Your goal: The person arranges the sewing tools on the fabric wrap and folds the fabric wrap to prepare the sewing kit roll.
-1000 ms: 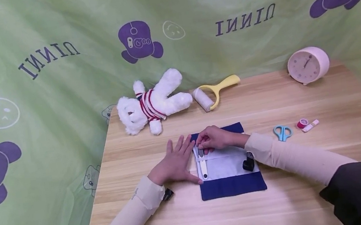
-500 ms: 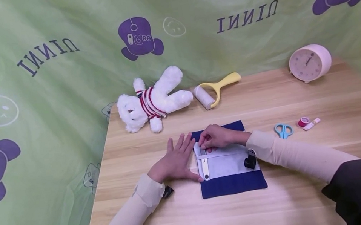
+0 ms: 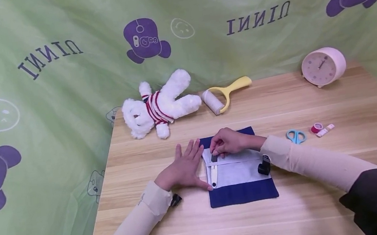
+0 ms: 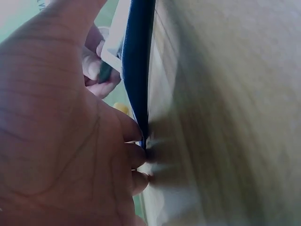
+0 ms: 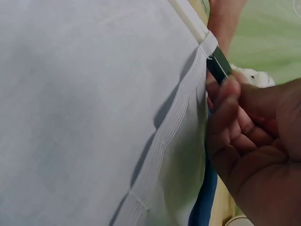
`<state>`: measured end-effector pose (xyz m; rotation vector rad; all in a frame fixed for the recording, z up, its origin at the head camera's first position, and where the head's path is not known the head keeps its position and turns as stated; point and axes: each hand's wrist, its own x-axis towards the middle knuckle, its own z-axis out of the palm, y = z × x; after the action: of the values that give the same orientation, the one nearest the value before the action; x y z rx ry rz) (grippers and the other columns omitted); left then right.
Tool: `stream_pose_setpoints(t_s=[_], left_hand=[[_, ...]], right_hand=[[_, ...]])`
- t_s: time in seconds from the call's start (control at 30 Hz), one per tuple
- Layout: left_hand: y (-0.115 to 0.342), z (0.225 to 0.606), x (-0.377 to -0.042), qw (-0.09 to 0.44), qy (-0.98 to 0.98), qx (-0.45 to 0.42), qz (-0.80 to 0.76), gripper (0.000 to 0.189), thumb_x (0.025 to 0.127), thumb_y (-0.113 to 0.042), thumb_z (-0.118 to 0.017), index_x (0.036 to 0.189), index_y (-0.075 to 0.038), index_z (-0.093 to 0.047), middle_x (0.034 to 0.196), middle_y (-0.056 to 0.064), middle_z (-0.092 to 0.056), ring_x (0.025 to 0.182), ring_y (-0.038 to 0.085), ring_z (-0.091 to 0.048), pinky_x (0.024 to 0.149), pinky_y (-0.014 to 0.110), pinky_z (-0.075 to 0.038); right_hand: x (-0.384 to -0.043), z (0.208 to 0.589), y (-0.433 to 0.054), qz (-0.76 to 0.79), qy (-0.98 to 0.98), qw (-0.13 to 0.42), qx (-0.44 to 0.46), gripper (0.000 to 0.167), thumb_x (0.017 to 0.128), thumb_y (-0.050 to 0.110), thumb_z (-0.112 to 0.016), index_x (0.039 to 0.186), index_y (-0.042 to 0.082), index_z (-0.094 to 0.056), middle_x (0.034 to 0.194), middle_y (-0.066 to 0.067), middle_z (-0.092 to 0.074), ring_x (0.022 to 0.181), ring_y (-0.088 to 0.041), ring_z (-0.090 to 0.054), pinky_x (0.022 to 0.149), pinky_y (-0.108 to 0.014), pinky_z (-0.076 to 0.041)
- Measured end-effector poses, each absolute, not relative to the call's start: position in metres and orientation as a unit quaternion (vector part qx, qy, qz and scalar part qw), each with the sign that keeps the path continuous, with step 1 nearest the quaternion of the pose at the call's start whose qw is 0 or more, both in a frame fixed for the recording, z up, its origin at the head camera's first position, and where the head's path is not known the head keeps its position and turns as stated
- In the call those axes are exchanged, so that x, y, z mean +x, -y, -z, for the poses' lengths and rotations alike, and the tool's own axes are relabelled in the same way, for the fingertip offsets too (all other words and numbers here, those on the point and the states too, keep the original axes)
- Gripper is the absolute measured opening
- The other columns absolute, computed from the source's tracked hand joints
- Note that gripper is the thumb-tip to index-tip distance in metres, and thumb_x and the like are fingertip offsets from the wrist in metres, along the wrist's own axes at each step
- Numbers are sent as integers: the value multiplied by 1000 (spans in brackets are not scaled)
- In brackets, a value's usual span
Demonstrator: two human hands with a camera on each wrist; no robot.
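A blue fabric organizer with a pale inner panel (image 3: pixel 240 173) lies unfolded on the table. Across the panel runs a white elastic strip (image 5: pixel 174 113) stitched into loops. Through its leftmost loop passes a slim white tool with a dark end (image 3: pixel 214 173); its exact kind is unclear. Between thumb and fingers, my right hand (image 3: pixel 229 142) pinches the dark end, at the panel's upper left. My left hand (image 3: pixel 182 170) lies with fingers spread along the organizer's left edge, its fingertips and thumb touching there. In the left wrist view the palm (image 4: pixel 61 127) hides part of the organizer.
Right of the organizer lie blue scissors (image 3: pixel 296 136), a red thread spool (image 3: pixel 316 127) and a small pale strip (image 3: pixel 325 130). Along the back are a white teddy bear (image 3: pixel 160 107), a yellow-handled lint roller (image 3: pixel 229 90) and a pink clock (image 3: pixel 323 67). A green curtain (image 3: pixel 97 74) hangs behind.
My right hand has shifted slightly rightward, bringing the tool's dark end along, so the tool now leans a little to the right. My left hand has stayed in place.
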<state>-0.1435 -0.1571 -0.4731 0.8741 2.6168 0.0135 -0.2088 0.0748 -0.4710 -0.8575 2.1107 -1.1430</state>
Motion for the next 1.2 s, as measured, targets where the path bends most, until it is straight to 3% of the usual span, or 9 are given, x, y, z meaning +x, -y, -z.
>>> stream_pose_setpoints(t_s=[0.17,0.43,0.67,0.8,1.0,1.2], left_hand=[[158,471,-142,188,-932,309,2,142,63,-93,-60,161,-5,-7,170,15,7,158,34,6,119,71,1],[158,472,-142,196,-930,312,-3,147,59,-91,-65,161,-5,-3,170,15,9,158,34,6,119,71,1],[162,475,-144,198,-928,314,-7,148,59,-92,-64,161,-7,-1,169,13,12,158,32,9,119,71,3],[163,477,-144,204,-926,318,-13,148,59,-92,-64,161,-6,1,169,13,14,158,32,11,119,71,4],[164,478,-145,200,-924,326,-28,146,61,-90,-65,161,-5,-1,169,14,13,157,33,11,118,73,4],[166,478,-147,198,-924,324,-31,145,61,-90,-65,161,-6,-1,169,13,12,158,32,11,118,72,4]], right_hand=[[-209,475,-72,450,-768,328,-315,8,90,4,-71,93,-3,-74,70,-15,-73,58,-10,-65,56,-25,-56],[-214,469,-76,445,-783,283,-329,9,89,4,-72,95,-3,-76,73,-14,-75,58,-12,-66,56,-25,-56],[-219,468,-68,423,-764,350,-339,10,88,3,-73,94,-4,-77,74,-16,-76,57,-10,-66,56,-24,-56],[-218,475,-62,436,-759,358,-326,12,88,1,-72,98,-6,-77,71,-16,-74,55,-8,-64,55,-21,-55],[-215,484,-56,458,-756,352,-309,19,91,3,-70,108,-4,-76,69,-11,-74,54,-6,-62,54,-19,-52],[-216,478,-62,429,-777,346,-303,13,92,3,-69,99,-3,-78,57,-2,-67,48,-6,-57,48,-18,-45]])
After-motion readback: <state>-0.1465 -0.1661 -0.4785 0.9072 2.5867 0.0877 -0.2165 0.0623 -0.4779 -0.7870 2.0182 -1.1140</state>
